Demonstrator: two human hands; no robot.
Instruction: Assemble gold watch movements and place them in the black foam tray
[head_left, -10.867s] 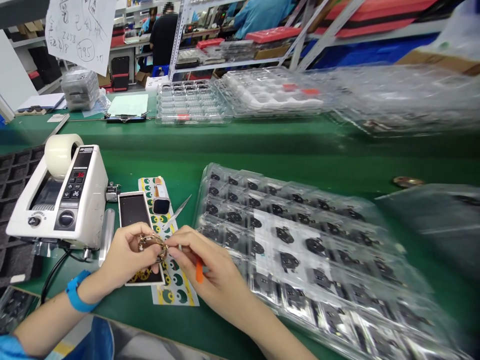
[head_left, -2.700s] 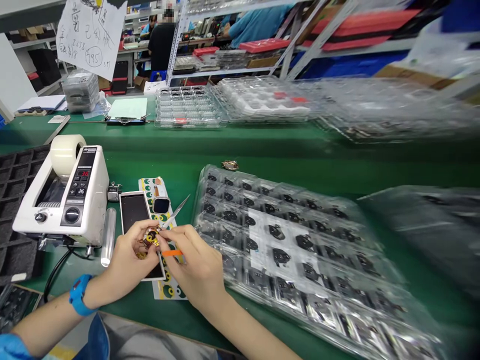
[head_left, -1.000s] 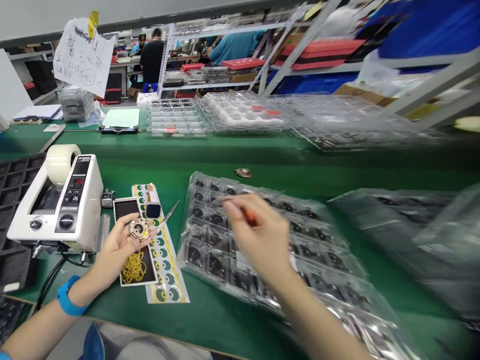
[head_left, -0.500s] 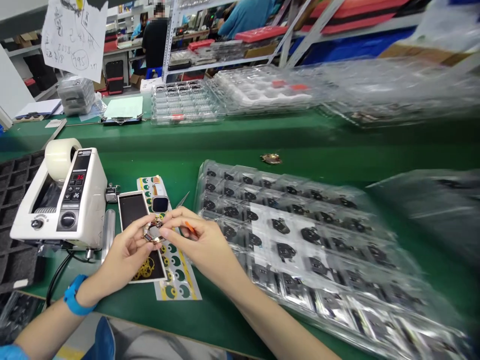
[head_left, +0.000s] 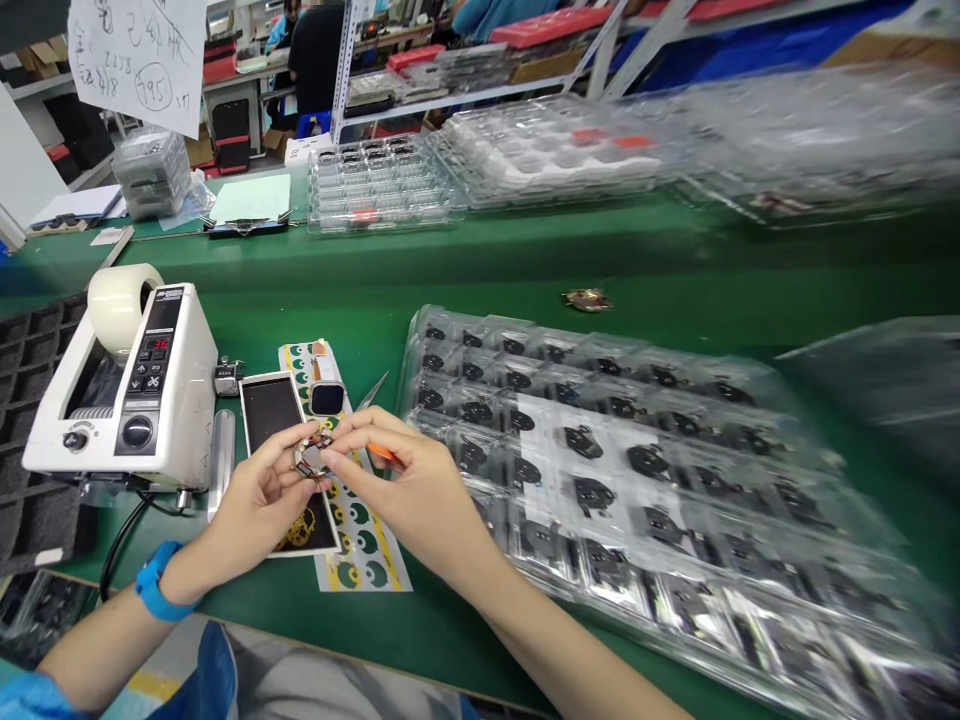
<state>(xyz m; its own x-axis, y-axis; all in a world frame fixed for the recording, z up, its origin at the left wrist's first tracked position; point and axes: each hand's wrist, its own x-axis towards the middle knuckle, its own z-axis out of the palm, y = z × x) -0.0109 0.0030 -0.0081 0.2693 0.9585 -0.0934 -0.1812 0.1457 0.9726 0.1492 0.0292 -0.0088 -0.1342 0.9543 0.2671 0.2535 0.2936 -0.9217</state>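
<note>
My left hand [head_left: 262, 495] is closed, its fingertips pinching the edge of a small round circuit board [head_left: 310, 458] with silver and gold parts. My right hand [head_left: 409, 480] meets it from the other side, thumb and forefinger pinched at the board's right edge. An orange piece [head_left: 382, 453] is tucked among the right fingers. Beyond the knuckles shows a grey pointed tip [head_left: 373, 391]; whether it belongs to the orange piece I cannot tell. Below the hands lie a white-edged black tray [head_left: 271, 410] with yellow rings [head_left: 298, 532], and a sticker sheet [head_left: 367, 545]. A smartwatch [head_left: 327, 398] rests on that sheet.
A white tape dispenser [head_left: 169, 400] stands left, beside a black compartment tray [head_left: 30, 400]. Clear plastic trays of black parts [head_left: 589, 495] spread across the right. One loose metallic part [head_left: 588, 299] lies behind them. More trays [head_left: 382, 185] and a clipboard [head_left: 250, 205] line the back ledge.
The camera view has shifted slightly, so the bench sits a little higher and the right-side things farther right. Both hands stay at the circuit board, which has turned slightly.
</note>
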